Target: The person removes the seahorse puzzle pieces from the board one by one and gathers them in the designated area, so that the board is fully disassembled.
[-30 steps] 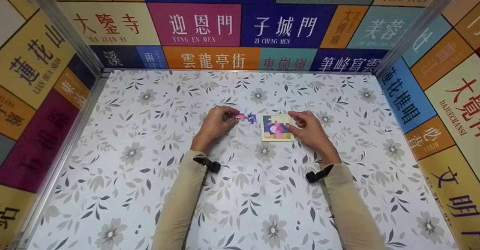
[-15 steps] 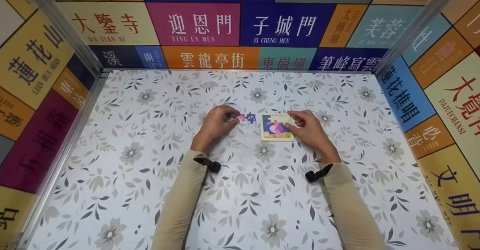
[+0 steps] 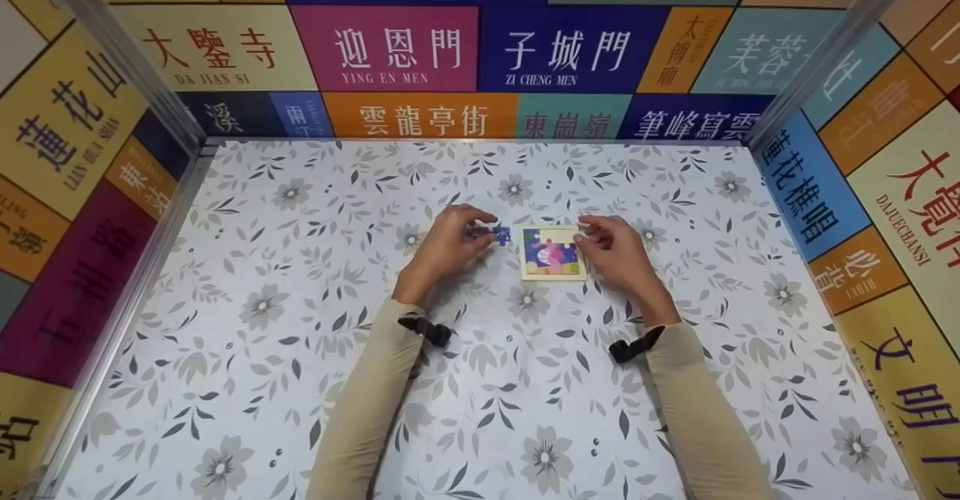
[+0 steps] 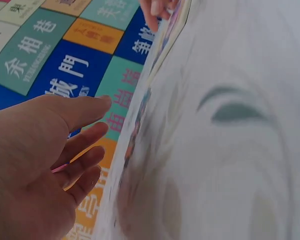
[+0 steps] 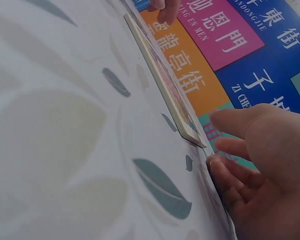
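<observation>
On the table lies a small square puzzle tray [image 3: 553, 279] with a cream rim, mostly filled with a colourful picture; its upper right part shows bare and pale. A purple jigsaw piece [image 3: 501, 235] sits left of the tray. My left hand [image 3: 450, 243] hovers beside this piece, thumb and forefinger apart, covering the spot where a pink piece lay. Edge-on in the left wrist view, loose puzzle pieces [image 4: 133, 136] lie on the table near the relaxed fingers [image 4: 80, 157]. By the tray's right edge is my right hand [image 3: 619, 254], its fingers loosely bent and holding nothing.
A white tablecloth [image 3: 495, 395] with grey flowers and leaves covers the table. Walls of coloured panels [image 3: 390, 49] with lettering enclose the back and both sides. Black wrist cameras [image 3: 427, 331] are strapped over the beige sleeves [image 3: 367, 402].
My left hand has shifted right, from the pink piece to beside the purple one, now hiding the pink piece. My right thumb has drawn back from over the tray to its right edge.
</observation>
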`<state>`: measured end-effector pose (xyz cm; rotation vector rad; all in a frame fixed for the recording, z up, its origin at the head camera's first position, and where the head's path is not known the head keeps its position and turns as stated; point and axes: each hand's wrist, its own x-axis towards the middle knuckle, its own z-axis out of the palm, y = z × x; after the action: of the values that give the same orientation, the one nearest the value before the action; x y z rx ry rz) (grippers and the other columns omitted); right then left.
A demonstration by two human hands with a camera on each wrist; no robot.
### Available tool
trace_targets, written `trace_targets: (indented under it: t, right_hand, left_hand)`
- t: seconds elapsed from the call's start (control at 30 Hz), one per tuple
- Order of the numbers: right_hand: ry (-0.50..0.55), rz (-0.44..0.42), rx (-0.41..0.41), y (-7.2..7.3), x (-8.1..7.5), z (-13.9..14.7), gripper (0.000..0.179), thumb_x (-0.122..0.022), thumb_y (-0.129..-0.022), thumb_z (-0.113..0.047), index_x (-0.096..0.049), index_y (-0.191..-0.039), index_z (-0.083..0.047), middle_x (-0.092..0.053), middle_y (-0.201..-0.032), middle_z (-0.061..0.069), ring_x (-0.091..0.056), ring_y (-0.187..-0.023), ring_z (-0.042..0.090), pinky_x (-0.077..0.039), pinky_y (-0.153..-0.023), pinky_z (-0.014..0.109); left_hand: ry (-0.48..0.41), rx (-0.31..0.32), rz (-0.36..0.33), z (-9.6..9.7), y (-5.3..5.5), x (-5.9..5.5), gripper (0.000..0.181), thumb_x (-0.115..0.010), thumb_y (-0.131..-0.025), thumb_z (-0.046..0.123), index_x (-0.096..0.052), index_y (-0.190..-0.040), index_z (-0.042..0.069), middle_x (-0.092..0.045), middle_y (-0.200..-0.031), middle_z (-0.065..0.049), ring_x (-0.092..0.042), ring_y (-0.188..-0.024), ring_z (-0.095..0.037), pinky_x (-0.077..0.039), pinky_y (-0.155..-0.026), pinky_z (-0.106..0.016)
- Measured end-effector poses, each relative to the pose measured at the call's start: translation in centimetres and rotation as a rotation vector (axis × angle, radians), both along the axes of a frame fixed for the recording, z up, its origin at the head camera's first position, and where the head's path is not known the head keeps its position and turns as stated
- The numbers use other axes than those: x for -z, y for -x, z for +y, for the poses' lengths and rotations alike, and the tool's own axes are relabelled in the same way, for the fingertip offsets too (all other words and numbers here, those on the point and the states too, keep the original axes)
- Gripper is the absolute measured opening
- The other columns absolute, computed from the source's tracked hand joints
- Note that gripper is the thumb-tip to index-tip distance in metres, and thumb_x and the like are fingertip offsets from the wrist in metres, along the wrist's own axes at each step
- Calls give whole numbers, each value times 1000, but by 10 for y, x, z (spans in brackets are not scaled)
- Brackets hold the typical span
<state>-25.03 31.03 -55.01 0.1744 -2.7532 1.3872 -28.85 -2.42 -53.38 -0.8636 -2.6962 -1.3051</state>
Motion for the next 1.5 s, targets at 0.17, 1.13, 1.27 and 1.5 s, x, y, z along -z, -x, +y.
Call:
trace_targets:
  t: [0.17,1.13,1.27,1.5]
  right_hand:
    - [24,35,5,-1,-2,-3,37,-72,-103,-11,-70,-140,-5,-64,-138,16,-67,-120,29,-53,-92,18]
    - [7,-15,-115,-3,-5,-11,42,-64,-104,3,-65,-146,1,-58,-153,23,-62,-138,42,-54,-114,51]
    - [-3,-29,-112,-2,-3,-11,44,-63,-104,4,-63,-148,1,-56,-155,24,-63,-136,43,-54,-113,52]
    - [-7,-12,-120,-1,-1,-11,43,-62,-104,6,-63,-147,2,-56,-153,25,-63,-135,45,-53,-113,55]
  left_hand:
    - [13,63,-12,21,-2,-1,33,-78,-99,14,-76,-130,0,-75,-124,-20,-71,-113,-38,-56,-104,-47]
    - [324,26,90,69,-9,5,36,-76,-103,32,-78,-135,16,-69,-135,-12,-62,-124,-33,-53,-102,-52]
    - [350,40,82,70,-11,5,36,-71,-106,33,-76,-138,19,-64,-138,-11,-58,-125,-32,-50,-102,-51]
    - [338,39,60,70,-11,6,32,-70,-107,33,-77,-136,20,-62,-140,-10,-55,-127,-31,-48,-105,-50]
